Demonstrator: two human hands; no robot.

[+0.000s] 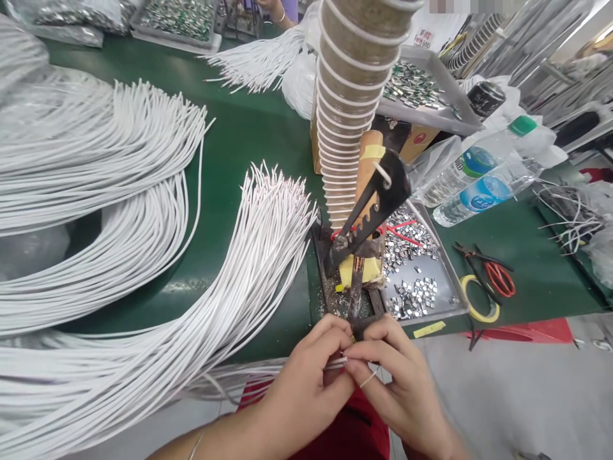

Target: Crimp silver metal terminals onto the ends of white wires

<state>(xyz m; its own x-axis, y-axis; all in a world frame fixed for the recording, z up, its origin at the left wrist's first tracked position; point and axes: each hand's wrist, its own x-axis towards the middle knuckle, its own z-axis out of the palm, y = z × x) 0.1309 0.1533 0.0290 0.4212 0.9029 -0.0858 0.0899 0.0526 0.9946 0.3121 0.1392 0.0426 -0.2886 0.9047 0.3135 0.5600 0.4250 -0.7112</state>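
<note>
My left hand (316, 364) is closed round a white cable (335, 363) whose end lies between my two hands. My right hand (395, 367) pinches at that cable end; whatever small part it grips is hidden by the fingers. Both hands meet at the table's front edge, just below the tip of a soldering iron (357, 287) fixed in a black metal stand (366, 217). To the right of the stand, a metal tray (447, 291) holds many small silver connector pieces (414, 297). A thick bundle of white cables (268, 230) reaches across the table to the left of my hands.
A ribbed hose (357, 96) hangs down behind the iron. More coiled white cables (119, 153) lie at left. Water bottles (483, 195), red-handled pliers (498, 278) and a yellow tape roll (481, 313) are at right. Farther back are part trays (431, 96) and another person's hand (275, 7).
</note>
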